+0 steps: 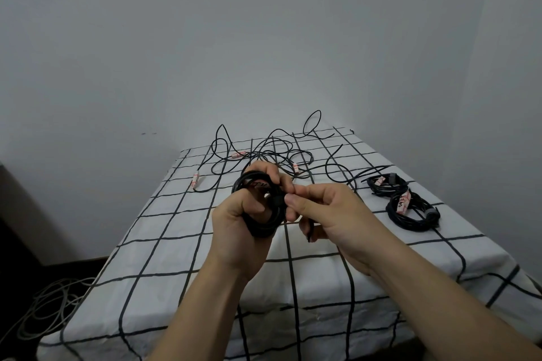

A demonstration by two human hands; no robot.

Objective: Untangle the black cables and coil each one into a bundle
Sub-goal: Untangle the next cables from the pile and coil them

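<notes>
Cable bundle [262, 228] in left hand [234, 233], right hand [331, 214] pinching, two bundles [412, 214] aside

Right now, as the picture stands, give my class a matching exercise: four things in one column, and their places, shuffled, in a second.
Things
1. coiled black cable
2. finished bundles
3. loose tangle
4. pale cable

Places
A. on the floor, left of the table
B. gripped in the left hand
C. far end of the table
D. right side of the table

Pairs: 1-B, 2-D, 3-C, 4-A
</notes>
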